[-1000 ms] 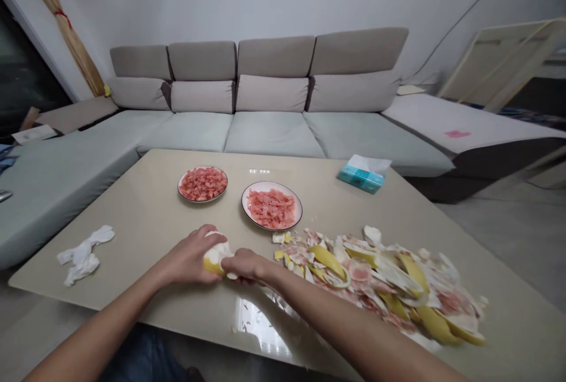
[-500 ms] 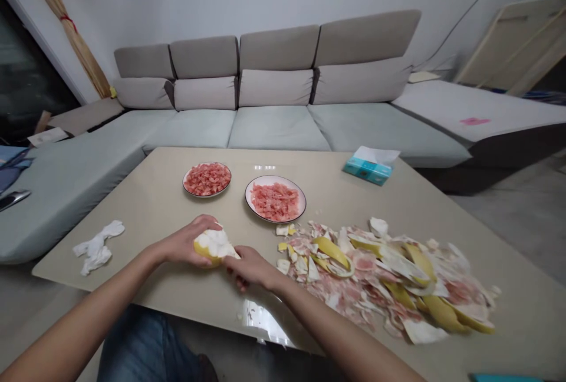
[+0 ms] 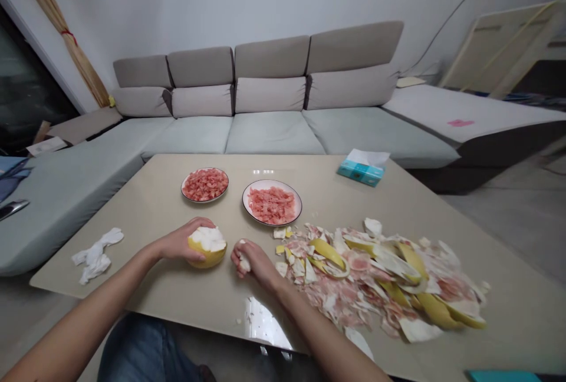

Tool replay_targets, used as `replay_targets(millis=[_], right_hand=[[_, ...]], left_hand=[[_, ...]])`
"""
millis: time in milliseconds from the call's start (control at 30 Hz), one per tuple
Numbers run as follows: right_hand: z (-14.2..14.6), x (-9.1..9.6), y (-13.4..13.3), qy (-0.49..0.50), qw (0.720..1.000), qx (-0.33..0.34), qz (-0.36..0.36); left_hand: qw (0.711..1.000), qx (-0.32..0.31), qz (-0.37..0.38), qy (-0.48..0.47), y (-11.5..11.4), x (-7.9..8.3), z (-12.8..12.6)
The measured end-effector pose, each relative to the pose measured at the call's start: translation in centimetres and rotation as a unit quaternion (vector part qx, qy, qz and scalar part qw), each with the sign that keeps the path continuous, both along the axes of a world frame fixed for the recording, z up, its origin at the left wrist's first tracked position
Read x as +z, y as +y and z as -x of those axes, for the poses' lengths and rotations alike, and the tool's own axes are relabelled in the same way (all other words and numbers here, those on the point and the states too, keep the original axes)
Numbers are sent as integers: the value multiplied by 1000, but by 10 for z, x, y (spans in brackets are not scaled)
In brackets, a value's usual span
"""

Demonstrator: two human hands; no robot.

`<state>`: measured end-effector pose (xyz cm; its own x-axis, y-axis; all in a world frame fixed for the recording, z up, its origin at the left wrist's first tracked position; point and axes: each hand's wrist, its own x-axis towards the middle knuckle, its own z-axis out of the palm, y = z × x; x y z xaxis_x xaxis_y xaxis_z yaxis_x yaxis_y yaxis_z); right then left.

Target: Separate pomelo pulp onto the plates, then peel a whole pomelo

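A partly peeled pomelo [image 3: 207, 246], yellow rind below and white pith on top, rests on the beige table [image 3: 168, 293]. My left hand [image 3: 179, 240] is wrapped round its left side. My right hand [image 3: 250, 260] sits just right of the fruit, fingers closed on a small white piece of peel [image 3: 243, 262]. A large heap of yellow and pink peel scraps [image 3: 375, 276] spreads to the right of that hand.
Two plates of pink fruit flesh [image 3: 204, 184] [image 3: 272, 203] stand further back. A crumpled white tissue [image 3: 95, 254] lies at the left, a teal tissue box [image 3: 362, 168] at the far right. A grey sofa [image 3: 274, 117] wraps round the table.
My right hand has pulled away from the pomelo with a torn piece of white peel. The left hand has turned the fruit so its peeled top faces up.
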<state>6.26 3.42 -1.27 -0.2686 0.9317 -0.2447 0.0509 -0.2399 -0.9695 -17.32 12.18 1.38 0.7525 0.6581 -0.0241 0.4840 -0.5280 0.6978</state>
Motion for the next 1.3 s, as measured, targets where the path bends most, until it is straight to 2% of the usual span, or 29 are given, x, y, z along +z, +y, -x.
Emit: replay_targets(millis=[67,133,200,233,367,433,533,700,733,767,900,1000,1067,1133,1200,1300], right_hand=[[-18,6,-11,-26,999,-16,-29],[-42,13,-26,-144,985,-28,-95],[-67,21,-39,-299,939,-57,-159],[-80,26,-45,-367,912,-75,-170],[-123,36,-59,-562,804,-144,-132],[-139,35,-61,-608,770,-157,-112],[-154,28,-65,-638,744,-160,-117],[-147,20,-73,-659,703,-202,-174],[-140,19,-74,-647,708,-202,-196],[-130,19,-75,-623,726,-194,-217],[-72,13,-78,-435,845,-114,-290],[-20,2,-77,-303,900,-69,-307],[7,-8,-75,-246,919,-71,-301],[22,-18,-74,-218,928,-120,-279],[27,-26,-74,-201,928,-157,-270],[20,-31,-76,-182,927,-151,-292]], left_hand=[[1000,12,27,-9,2,-1,2],[996,33,84,-28,4,-1,2],[985,59,154,-49,5,0,2],[979,70,181,-58,5,0,2],[969,101,207,-87,-1,3,4],[964,127,207,-106,-7,3,4],[956,173,203,-126,-18,1,2],[934,249,231,-111,-30,2,-5],[930,262,240,-98,-32,5,-6],[926,273,248,-84,-35,9,-7],[924,274,267,-17,-49,27,-14],[935,250,250,14,-62,38,-24],[945,241,220,19,-71,39,-30],[954,236,182,12,-77,36,-34],[962,234,141,-3,-81,28,-36],[967,241,78,-36,-83,12,-38]])
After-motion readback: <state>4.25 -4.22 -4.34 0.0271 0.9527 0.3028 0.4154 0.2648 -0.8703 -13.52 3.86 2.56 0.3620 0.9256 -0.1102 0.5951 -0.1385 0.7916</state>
